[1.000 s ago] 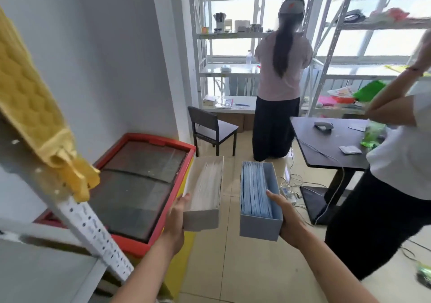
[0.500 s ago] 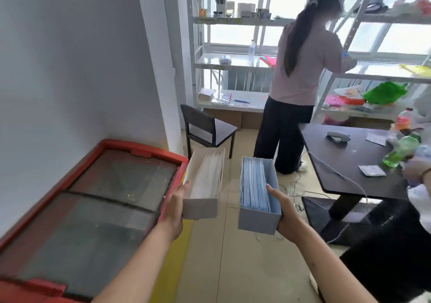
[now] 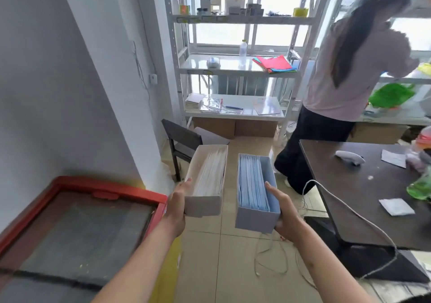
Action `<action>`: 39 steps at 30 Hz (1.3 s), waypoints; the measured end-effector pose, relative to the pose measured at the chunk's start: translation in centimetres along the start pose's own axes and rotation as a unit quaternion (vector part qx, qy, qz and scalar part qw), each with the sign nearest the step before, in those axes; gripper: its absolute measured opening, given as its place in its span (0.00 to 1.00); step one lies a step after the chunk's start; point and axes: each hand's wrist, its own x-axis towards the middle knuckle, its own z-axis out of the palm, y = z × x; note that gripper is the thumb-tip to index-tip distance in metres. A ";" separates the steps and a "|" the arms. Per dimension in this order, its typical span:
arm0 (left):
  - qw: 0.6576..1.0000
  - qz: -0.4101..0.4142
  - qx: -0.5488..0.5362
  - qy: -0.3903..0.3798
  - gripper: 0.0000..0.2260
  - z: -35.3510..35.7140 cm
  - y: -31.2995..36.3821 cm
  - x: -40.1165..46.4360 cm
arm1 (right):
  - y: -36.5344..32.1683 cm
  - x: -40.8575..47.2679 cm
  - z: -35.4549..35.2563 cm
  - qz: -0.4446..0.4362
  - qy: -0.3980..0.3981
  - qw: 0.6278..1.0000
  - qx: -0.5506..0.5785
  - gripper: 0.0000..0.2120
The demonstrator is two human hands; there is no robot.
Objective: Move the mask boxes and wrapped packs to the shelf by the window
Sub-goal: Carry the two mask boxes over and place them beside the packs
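Standing between the near hands and the far window shelf (image 3: 233,69) are a dark chair (image 3: 180,143) at left and a person (image 3: 345,88) at right, beside the dark surface (image 3: 363,193). The left hand (image 3: 176,206) clasps an open white box (image 3: 207,181) of white masks; the right hand (image 3: 283,214) clasps an open blue box (image 3: 255,193) of blue masks.

Two open mask boxes are seen to be of matt cardboard: the white box (image 3: 205,181) at 9 o'clock, the pale blue box (image 3: 256,200) at 3 o'clock. The shelf (image 3: 235,69) at 12 o'clock is of white-painted metal with glossy boards. The tabletop (image 3: 363,197) appears dark, smooth and matt. The floor (image 3: 224,256) is laid with smooth beige tiles.
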 end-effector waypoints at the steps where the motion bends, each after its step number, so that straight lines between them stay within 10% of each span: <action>1: 1.000 0.000 0.001 0.003 0.11 0.5 0.5 1.6 | -1.1 1.5 0.0 -0.001 0.000 1.000 -0.001 0.29; 39: 1.000 -0.007 -0.009 0.010 0.22 15.2 22.9 66.3 | -34.3 63.7 3.2 -0.007 0.025 0.999 -0.019 0.35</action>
